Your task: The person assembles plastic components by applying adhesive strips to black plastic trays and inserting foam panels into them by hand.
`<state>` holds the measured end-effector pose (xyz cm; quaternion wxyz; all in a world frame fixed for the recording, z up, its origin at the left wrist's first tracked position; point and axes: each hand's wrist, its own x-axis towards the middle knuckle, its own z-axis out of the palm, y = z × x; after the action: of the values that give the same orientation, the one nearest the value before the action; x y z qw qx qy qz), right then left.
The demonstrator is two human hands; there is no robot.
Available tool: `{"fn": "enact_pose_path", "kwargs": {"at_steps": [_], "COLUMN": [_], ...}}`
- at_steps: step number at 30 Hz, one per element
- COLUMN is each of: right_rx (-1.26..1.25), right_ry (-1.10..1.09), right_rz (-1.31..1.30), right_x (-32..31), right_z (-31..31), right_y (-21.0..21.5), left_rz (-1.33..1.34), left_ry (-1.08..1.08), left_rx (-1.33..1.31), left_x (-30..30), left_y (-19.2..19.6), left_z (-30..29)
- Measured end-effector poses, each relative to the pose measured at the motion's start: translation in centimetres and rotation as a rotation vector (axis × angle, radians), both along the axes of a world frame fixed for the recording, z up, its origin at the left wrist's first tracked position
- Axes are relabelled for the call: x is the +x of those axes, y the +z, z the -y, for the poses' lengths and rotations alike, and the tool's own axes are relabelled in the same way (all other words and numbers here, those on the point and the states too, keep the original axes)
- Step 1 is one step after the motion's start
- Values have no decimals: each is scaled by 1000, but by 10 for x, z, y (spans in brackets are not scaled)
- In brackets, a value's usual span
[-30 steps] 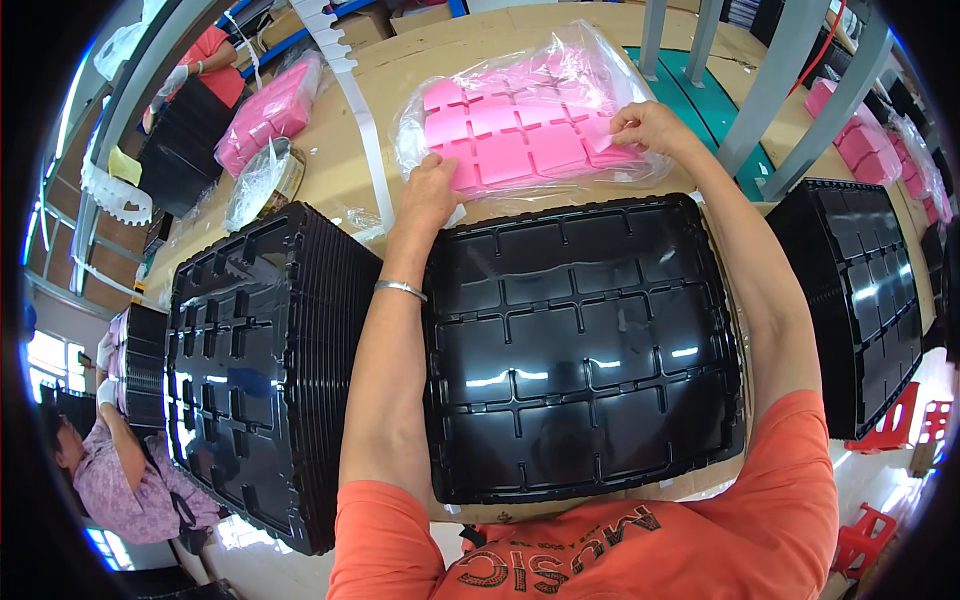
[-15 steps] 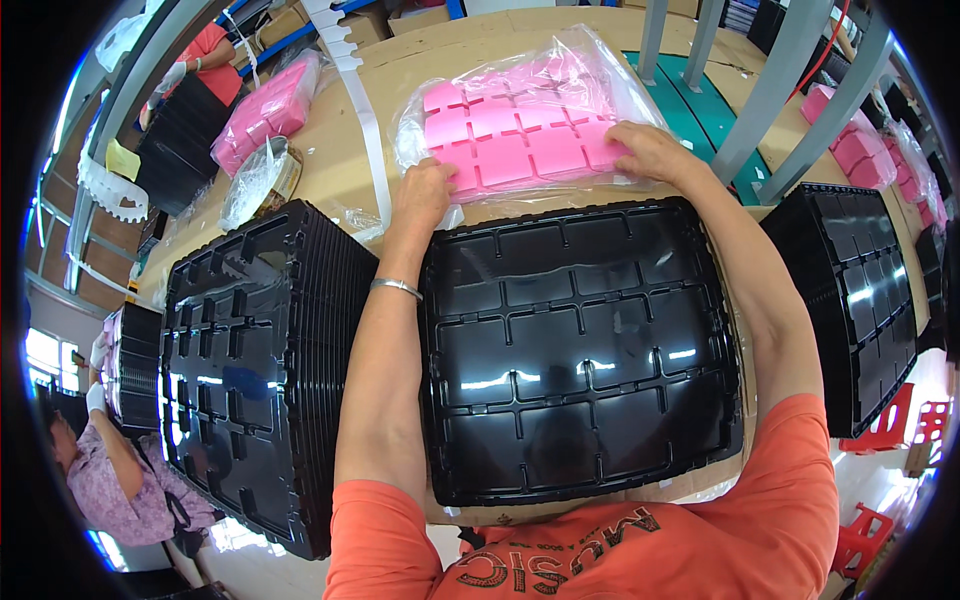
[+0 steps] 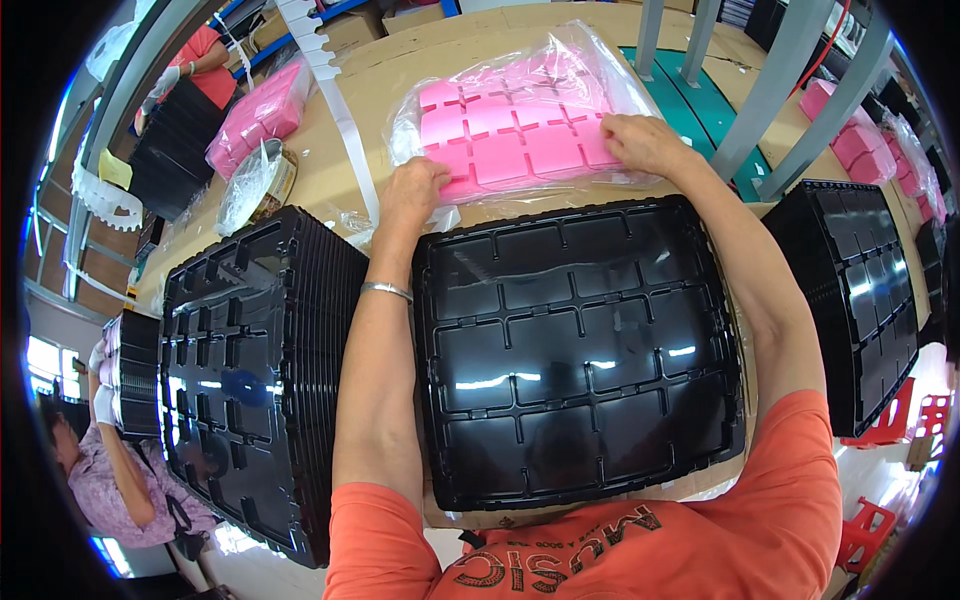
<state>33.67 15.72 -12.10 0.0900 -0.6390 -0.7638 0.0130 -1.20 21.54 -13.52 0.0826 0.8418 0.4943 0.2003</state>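
Both arms reach forward over the black compartment tray [image 3: 580, 350], which lies flat on the table [image 3: 370, 80] right in front of the person, its open cells facing up, so it sits square under the reach; beyond its far edge lies the bagged stack of pink trays [image 3: 515, 135], wrapped in clear crinkled plastic, just past the black tray's rim. The left hand [image 3: 412, 195] sits on the near left corner of the bag, fingers curled down onto the plastic and pressing or pinching it; whether it has really gripped the film I cannot tell, the fingertips are tucked under. The right hand [image 3: 645, 145] lies on the near right edge, palm down, fingers spread flat over the pink stack; a hand at each near corner keeps the floppy bag steady and level. A metal bangle [image 3: 387, 291] rides the left wrist.

To the left a tall stack of black trays [image 3: 250, 370] leans on edge, close to the left elbow and within easy reach; another stack of black trays [image 3: 865, 290] stands off to the right. Further back a second bagged pink pack [image 3: 255, 115] rests by a roll of tape [image 3: 262, 180]; a white notched strip [image 3: 335, 95] runs across the table. A co-worker's gloved hand [image 3: 165, 80] works at the far left.
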Motion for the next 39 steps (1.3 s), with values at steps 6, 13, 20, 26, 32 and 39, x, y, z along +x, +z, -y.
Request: {"fn": "enact_pose_path", "kwargs": {"at_steps": [6, 13, 20, 26, 32, 39], "right_rx": [93, 163, 161, 93, 128, 209], "right_ry": [25, -25, 73, 173, 111, 194], "right_rz": [46, -105, -254, -131, -91, -227], "right_x": [-6, -12, -28, -32, -11, 0], "right_z": [5, 5, 11, 17, 14, 23], "right_y": [7, 15, 12, -6, -21, -15], "left_rz": [92, 271, 306, 9, -161, -217], "left_ry": [188, 127, 154, -121, -118, 79], "left_rx": [-180, -384, -276, -59, -5, -48], "left_x": [5, 3, 16, 15, 12, 10], "left_y": [11, 19, 34, 16, -6, 19], "left_z": [-11, -31, -37, -20, -12, 2]}}
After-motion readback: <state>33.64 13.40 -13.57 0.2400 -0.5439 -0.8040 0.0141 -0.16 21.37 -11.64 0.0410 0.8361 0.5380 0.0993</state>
